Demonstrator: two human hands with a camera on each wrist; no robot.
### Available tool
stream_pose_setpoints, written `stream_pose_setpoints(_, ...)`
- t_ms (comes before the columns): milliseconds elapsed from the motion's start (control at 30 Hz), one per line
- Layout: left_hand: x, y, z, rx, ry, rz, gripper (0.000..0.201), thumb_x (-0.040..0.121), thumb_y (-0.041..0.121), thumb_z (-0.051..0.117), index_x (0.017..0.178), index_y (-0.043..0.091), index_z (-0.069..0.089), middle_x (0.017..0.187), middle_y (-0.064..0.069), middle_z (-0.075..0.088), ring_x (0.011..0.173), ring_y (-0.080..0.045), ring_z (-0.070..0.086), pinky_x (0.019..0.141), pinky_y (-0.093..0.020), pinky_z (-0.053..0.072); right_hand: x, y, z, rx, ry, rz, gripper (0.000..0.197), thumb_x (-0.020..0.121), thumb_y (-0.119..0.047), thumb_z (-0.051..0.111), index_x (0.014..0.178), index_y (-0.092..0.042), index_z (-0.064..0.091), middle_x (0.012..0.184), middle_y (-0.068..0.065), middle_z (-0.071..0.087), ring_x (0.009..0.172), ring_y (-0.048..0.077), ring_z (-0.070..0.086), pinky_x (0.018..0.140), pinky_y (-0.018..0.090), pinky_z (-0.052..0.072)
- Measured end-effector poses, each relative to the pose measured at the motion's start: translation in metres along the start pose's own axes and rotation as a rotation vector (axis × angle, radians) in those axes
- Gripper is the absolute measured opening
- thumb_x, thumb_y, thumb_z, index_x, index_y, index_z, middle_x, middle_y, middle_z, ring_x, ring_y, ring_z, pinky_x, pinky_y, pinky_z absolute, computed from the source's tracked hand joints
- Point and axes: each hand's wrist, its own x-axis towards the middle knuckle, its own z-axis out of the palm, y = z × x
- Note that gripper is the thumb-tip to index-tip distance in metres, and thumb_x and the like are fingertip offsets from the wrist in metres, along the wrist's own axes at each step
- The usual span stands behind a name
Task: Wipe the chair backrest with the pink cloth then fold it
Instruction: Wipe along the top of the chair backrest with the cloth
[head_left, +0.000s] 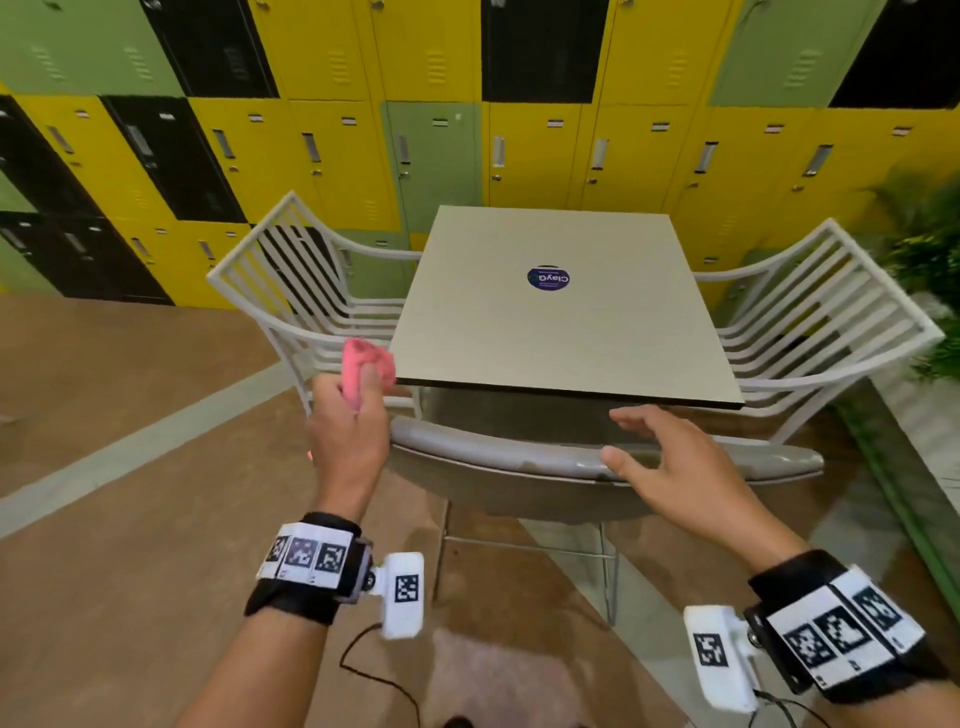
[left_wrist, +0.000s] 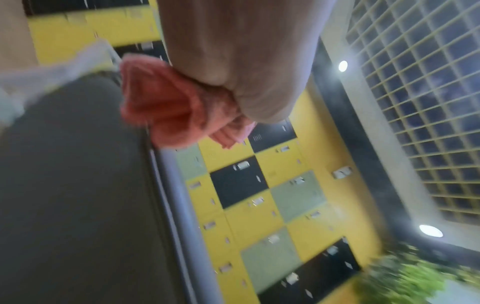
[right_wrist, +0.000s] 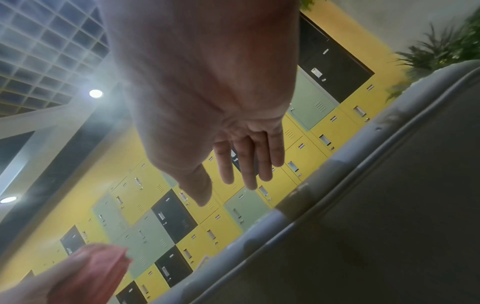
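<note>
A grey chair backrest (head_left: 498, 454) curves across the head view just below the table's near edge; its top rim (right_wrist: 337, 164) also crosses the right wrist view. My left hand (head_left: 353, 410) grips a bunched pink cloth (head_left: 366, 364) above the backrest's left end, apart from it. The cloth (left_wrist: 176, 105) bulges from my fist in the left wrist view and shows at the lower left of the right wrist view (right_wrist: 96, 271). My right hand (head_left: 654, 447) hovers over the backrest's middle-right with fingers (right_wrist: 246, 164) spread and straight, holding nothing.
A square beige table (head_left: 561, 312) with a blue round sticker (head_left: 548, 278) stands beyond the chair. White slatted chairs sit at its left (head_left: 291, 280) and right (head_left: 826, 322). Yellow, green and black lockers (head_left: 363, 156) line the wall. Plants (head_left: 930, 260) stand at right.
</note>
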Motion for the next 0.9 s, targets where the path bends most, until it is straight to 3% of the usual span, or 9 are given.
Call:
stream_pose_setpoints(67,0.004,-0.018,0.014,0.091,-0.039,0.008,0.035,0.109,0.043,0.056,0.090,0.014,0.054,0.078,-0.001,0.057,0.076,-0.030,0.057,0.060,-0.039,0.037,-0.004,0.004,-0.001,-0.004,-0.004,0.001,0.054,0.095,-0.052,0.066,0.145,-0.037,0.053,0.142,-0.015,0.059,0.134,0.008,0.051,0.109,0.037,0.046)
stream_pose_setpoints(167,-0.026,-0.027,0.051,0.202,-0.080,0.156,0.048,0.109,0.052,0.053,0.082,0.012,0.057,0.078,-0.002,0.058,0.077,-0.032,0.057,0.072,-0.044,0.043,-0.010,0.011,-0.006,-0.019,-0.011,-0.003,0.055,0.096,-0.049,0.067,0.147,-0.036,0.052,0.144,-0.015,0.058,0.134,0.008,0.049,0.108,0.033,0.044)
stream_pose_setpoints(233,-0.055,-0.016,0.075,0.213,-0.090,0.197,0.048,0.110,0.052,0.049,0.082,0.014,0.056,0.079,-0.001,0.057,0.078,-0.029,0.055,0.076,-0.042,0.041,-0.012,0.017,-0.011,-0.033,-0.011,-0.002,0.055,0.096,-0.048,0.068,0.147,-0.036,0.051,0.145,-0.014,0.058,0.134,0.008,0.049,0.108,0.033,0.044)
stream_pose_setpoints(400,-0.128,0.028,0.126,0.208,-0.169,0.307,0.053,0.114,0.055,0.043,0.083,0.017,0.061,0.069,0.004,0.057,0.069,-0.024,0.056,0.073,-0.045,0.050,-0.014,0.031,-0.021,-0.042,-0.007,-0.003,0.056,0.096,-0.040,0.069,0.149,-0.035,0.050,0.146,-0.013,0.057,0.136,0.010,0.048,0.112,0.037,0.044)
stream_pose_setpoints(533,-0.158,0.051,0.154,0.138,-0.239,0.186,0.047,0.111,0.058,0.048,0.085,0.019,0.057,0.073,0.006,0.056,0.073,-0.023,0.057,0.072,-0.044,0.049,-0.015,0.040,-0.031,-0.041,0.004,-0.032,0.056,0.096,-0.032,0.069,0.148,-0.031,0.051,0.146,-0.010,0.058,0.137,0.012,0.049,0.112,0.035,0.042)
stream_pose_setpoints(633,-0.163,0.067,0.148,-0.055,-0.309,0.005,0.038,0.108,0.055,0.052,0.092,0.021,0.056,0.080,0.005,0.060,0.068,-0.009,0.058,0.064,-0.033,0.051,-0.015,0.047,-0.043,-0.041,0.009,-0.050,0.056,0.096,-0.024,0.067,0.149,-0.031,0.051,0.148,-0.010,0.056,0.138,0.013,0.048,0.112,0.033,0.039)
stream_pose_setpoints(667,-0.160,0.069,0.140,-0.154,-0.289,-0.065,0.036,0.108,0.052,0.054,0.093,0.020,0.056,0.082,0.005,0.060,0.065,-0.007,0.055,0.062,-0.031,0.049,-0.015,0.050,-0.048,-0.046,0.009,-0.055,0.056,0.096,-0.021,0.067,0.148,-0.032,0.050,0.148,-0.011,0.056,0.138,0.012,0.048,0.111,0.031,0.038)
stream_pose_setpoints(767,-0.138,0.067,0.096,-0.361,-0.090,-0.194,0.039,0.105,0.056,0.059,0.095,0.019,0.059,0.089,-0.001,0.063,0.072,-0.017,0.059,0.065,-0.038,0.051,-0.016,0.062,-0.059,-0.048,-0.008,-0.082,0.056,0.097,-0.018,0.066,0.148,-0.035,0.050,0.147,-0.013,0.055,0.137,0.010,0.047,0.110,0.031,0.038)
stream_pose_setpoints(900,-0.099,0.055,0.041,-0.327,0.247,-0.153,0.034,0.100,0.058,0.061,0.086,0.027,0.053,0.087,0.003,0.060,0.078,-0.021,0.059,0.068,-0.042,0.052,-0.020,0.072,-0.063,-0.034,-0.027,-0.129,0.054,0.096,-0.023,0.066,0.147,-0.033,0.052,0.145,-0.014,0.057,0.136,0.009,0.048,0.111,0.032,0.040)
